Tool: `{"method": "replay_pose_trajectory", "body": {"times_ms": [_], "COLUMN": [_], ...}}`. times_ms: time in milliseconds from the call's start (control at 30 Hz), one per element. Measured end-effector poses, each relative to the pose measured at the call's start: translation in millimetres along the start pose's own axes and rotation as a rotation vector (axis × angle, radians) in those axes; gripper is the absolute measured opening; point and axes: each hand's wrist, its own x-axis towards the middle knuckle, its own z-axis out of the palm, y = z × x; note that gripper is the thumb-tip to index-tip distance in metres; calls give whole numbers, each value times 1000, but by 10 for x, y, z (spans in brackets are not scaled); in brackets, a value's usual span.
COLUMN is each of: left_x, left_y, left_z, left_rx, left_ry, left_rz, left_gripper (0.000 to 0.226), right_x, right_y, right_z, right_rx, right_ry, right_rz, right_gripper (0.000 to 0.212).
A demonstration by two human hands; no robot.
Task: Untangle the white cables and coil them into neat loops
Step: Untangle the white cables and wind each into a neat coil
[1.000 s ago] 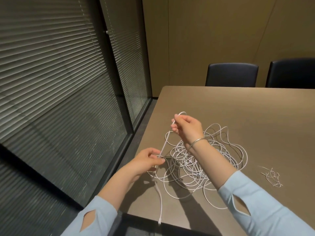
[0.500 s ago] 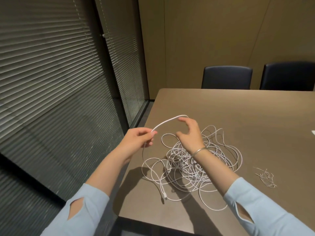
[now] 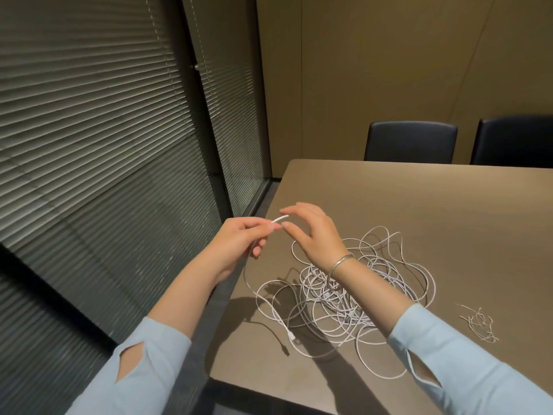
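Note:
A tangle of white cables (image 3: 371,298) lies on the brown table (image 3: 419,205) near its left edge. My left hand (image 3: 239,239) is raised above that edge and pinches one white strand (image 3: 250,284) between thumb and forefinger. A short piece of it sticks out past the fingertips, and the rest drops down into the pile. My right hand (image 3: 314,232), a silver bangle on its wrist, hovers just right of the left, fingers spread around the short piece, not gripping it. A cable's plug end (image 3: 291,336) rests on the table near the front.
A small bunch of thin white ties (image 3: 480,324) lies to the right of the pile. Two black chairs (image 3: 410,142) stand at the table's far side. Slatted blinds (image 3: 104,145) cover the glass wall on the left, close to the table edge.
My hands have come together. The long arc of cable between them has shrunk to a short piece at my left fingertips, and my right hand has opened off it.

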Motion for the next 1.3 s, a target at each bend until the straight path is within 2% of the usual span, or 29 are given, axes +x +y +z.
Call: {"method": "replay_pose_trajectory", "body": {"times_ms": [133,267,400,633,767,867,967,1067,1133,1300], "left_x": [9,14,-20,-5,85,165,229,263,270,302], "left_y": [-30,-212,-469,-497,-286,-197,-198,-215,-224,-116], "left_z": [-84,-185,-195,-140,-101,-99,-56,-11,-7,-117], "left_rx": [18,116,159,-32,-235,-295,-237,-205,-247,-406], "left_ry": [45,65,121,129,171,165,166,172,164,128], "left_rz": [26,-35,-114,-128,-69,-40,-36,-55,-63,-41], "left_gripper": [15,14,16,30,30,33,35,34,34,36], "right_x": [15,43,129,114,13,-79,-169,-255,-321,-452], "right_y": [-97,-138,-117,106,242,236,97,-83,-162,-180], "right_z": [-31,-118,-219,-287,-166,-48,97,260,344,544], "right_rx": [117,239,390,378,276,295,383,500,579,652], "right_ry": [31,179,351,531,425,329,207,142,88,-26], "right_rz": [39,136,223,424,570,601,568,501,476,582], "right_gripper": [10,20,20,18,18,16,17,39,46,37]}}
